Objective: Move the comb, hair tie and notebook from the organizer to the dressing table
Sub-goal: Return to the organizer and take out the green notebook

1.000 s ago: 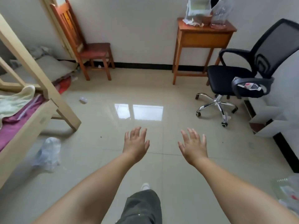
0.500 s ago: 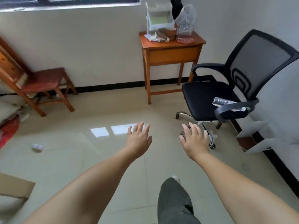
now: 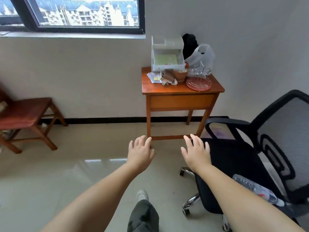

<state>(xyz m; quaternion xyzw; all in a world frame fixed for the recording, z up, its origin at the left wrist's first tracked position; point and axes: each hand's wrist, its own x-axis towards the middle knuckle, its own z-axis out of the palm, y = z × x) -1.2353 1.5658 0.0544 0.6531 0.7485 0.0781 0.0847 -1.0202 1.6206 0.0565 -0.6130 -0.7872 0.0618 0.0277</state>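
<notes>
A white plastic organizer stands at the back of a small wooden dressing table against the wall. A pale green notebook lies in its open lower compartment. I cannot make out a comb or a hair tie at this distance. My left hand and my right hand are stretched out in front of me, palms down, fingers apart, holding nothing. Both hands are well short of the table, over the floor.
A black mesh office chair stands to the right, with a plastic bottle on its armrest. On the table are crumpled papers, a brown bowl, a white plastic bag and a pink rack. A wooden chair is at the left.
My view has swung right and upward, and I have stepped closer to the table. The bed has left the view. Both hands stay open and outstretched.
</notes>
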